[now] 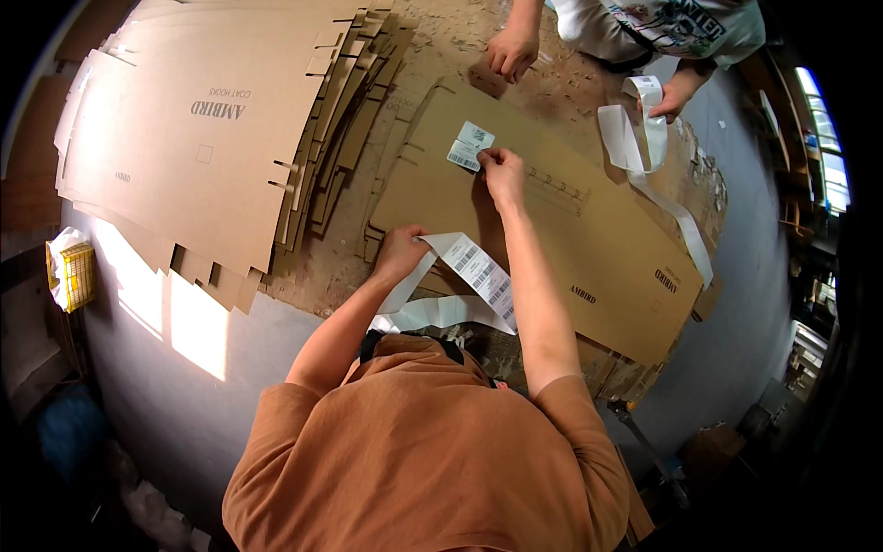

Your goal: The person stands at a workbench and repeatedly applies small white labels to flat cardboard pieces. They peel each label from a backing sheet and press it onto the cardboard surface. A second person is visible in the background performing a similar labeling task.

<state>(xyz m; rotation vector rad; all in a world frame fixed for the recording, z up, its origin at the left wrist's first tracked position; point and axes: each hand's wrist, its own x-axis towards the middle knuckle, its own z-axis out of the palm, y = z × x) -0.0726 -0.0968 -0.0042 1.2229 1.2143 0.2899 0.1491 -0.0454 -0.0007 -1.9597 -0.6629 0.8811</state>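
A flat brown cardboard sheet (543,267) with dark print lies in front of me on the worktable. Near its far left end is a white sticker label (467,144) with a square code and bars. My right hand (503,177) is closed in a pinch at the label's near right corner; whether that corner is stuck down is hidden by the fingers. My left hand (400,253) grips a long strip of white barcode labels (475,269) between thumb and fingers. The strip slants across the cardboard's near edge and loops back at the table's front.
A tall stack of flat cardboard sheets (212,120) fills the left. Across the table, a co-worker's closed hand (513,52) hovers near the cardboard; their other hand (676,95) holds another label strip (635,147), trailing down the right. A yellow basket (76,272) stands far left.
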